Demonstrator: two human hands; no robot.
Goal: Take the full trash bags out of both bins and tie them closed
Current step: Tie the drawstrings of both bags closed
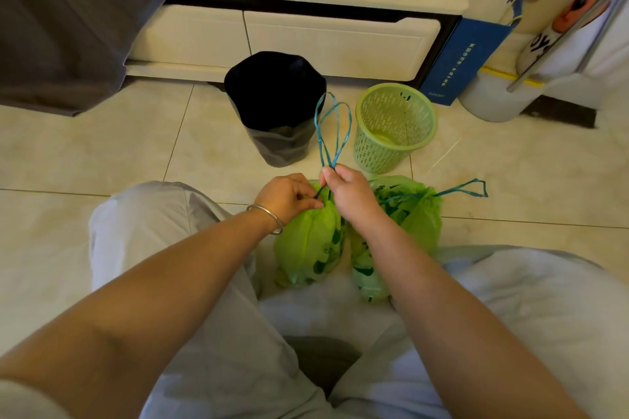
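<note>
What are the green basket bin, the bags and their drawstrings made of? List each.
Green basket bin: looks like moulded plastic, slotted walls.
Bags: thin crinkly plastic film, slightly translucent, printed.
Drawstrings: apparently flat plastic ribbon, blue-green, holding stiff loops.

We are in a home living space: a cream tiled floor (102, 146), a low white TV cabinet (289, 41) with drawers and chargers on top, grey fabric furniture (68, 20) at the floor's far left, and two small household waste bins (394, 126).
</note>
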